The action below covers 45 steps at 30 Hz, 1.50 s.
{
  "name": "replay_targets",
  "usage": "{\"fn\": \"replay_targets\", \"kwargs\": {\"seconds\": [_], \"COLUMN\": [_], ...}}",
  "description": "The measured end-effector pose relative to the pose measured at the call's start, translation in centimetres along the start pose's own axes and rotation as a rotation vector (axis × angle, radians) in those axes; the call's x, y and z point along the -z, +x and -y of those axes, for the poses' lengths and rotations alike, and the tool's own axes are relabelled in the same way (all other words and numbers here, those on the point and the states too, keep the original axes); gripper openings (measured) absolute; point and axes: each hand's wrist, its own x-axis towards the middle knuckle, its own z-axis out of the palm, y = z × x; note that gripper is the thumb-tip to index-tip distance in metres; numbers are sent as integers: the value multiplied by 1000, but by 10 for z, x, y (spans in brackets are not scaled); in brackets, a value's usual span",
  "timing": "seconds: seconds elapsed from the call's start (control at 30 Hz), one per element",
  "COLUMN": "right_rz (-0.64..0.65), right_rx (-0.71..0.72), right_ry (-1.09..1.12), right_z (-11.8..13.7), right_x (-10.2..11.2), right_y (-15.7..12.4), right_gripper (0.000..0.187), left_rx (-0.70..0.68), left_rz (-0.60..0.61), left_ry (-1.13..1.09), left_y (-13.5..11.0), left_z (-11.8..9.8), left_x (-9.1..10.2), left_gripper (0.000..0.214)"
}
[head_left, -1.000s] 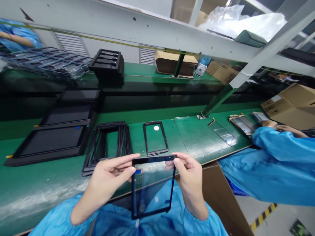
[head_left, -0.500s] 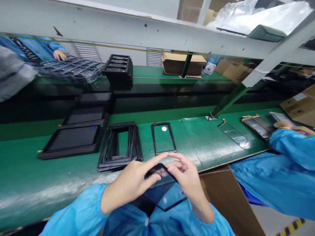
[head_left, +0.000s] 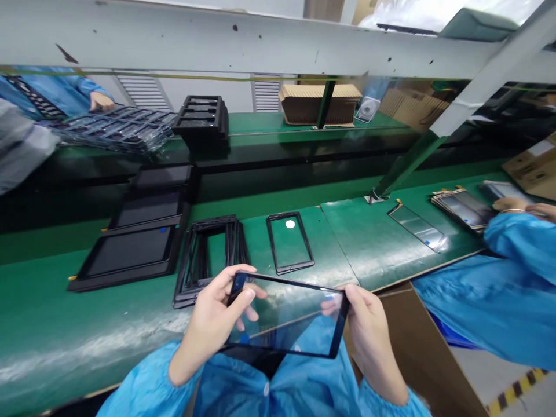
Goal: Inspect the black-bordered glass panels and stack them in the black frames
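Two bare hands clamp a black-framed glass panel (head_left: 286,315), the left hand (head_left: 212,324) on its left end and the right hand (head_left: 369,341) on its right, having just turned it sideways above the green workbench (head_left: 65,313). Beyond lie stacked black frames (head_left: 185,272) and a single frame (head_left: 289,258).

- on the workbench (head_left: 82,313), left to right: trays (head_left: 128,252), a frame stack (head_left: 208,260), a single frame (head_left: 289,243), a glass strip (head_left: 417,227), a panel stack (head_left: 460,208)
- before the workbench: a framed glass panel (head_left: 286,315) between the left hand (head_left: 212,313) and right hand (head_left: 369,330)
- far right: a co-worker's sleeve (head_left: 516,243) beside a cardboard box (head_left: 417,341)
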Motion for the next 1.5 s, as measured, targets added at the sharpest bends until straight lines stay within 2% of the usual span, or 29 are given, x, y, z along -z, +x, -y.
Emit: {"fn": "replay_targets", "kwargs": {"seconds": [0.27, 0.47, 0.53, 0.63, 0.7, 0.77, 0.8, 0.87, 1.03, 1.13, 1.23, 1.3, 1.43, 1.5], "right_rz": [-34, 49, 16, 4, 2, 1, 7, 24, 57, 128, 280, 324, 217, 171], "right_rx": [120, 118, 132, 161, 176, 184, 184, 178, 194, 206, 199, 132, -3, -12], "right_ry": [-91, -18, -68, -152, -188, -205, -212, -224, -237, -221, -191, -116, 63, 77], "right_z": [-4, 1, 5, 9, 8, 6, 5, 4, 5, 8, 10, 8, 0, -4], "right_x": [-1, -4, -6, -11, -14, -16, -17, -17, -18, -24, -31, -32, -24, -21], "right_y": [-7, -11, -16, -22, -24, -26, -27, -28, -29, -26, -21, -16, -5, -3], "right_gripper": [46, 45, 41, 37, 36, 33, 32, 30, 31, 31, 35, 43, 42, 40], "left_rx": [16, -39, -177, -559, -763, -825, -819, -799, -825, -771, -640, -497, -132, -19], "left_rz": [-52, -35, -31, -9, 134, 336, 412, 479, 467, 498, 593, 585, 443, 379], "left_ry": [-27, 34, 159, 518, 721, 800, 815, 829, 797, 788, 701, 592, 262, 95], "left_y": [-5, 1, 8, 19, 25, 30, 32, 35, 33, 27, 22, 20, 14, 11], "left_z": [1, 10, 11, 4, -4, -12, -15, -16, -8, -7, -8, -7, 0, 6], "left_x": [-1, 7, 12, 14, 10, 4, 1, -3, -2, -4, -11, -15, -12, -10], "left_gripper": [50, 44, 43, 49, 42, 31, 29, 30, 32, 33, 38, 40, 44, 47]}}
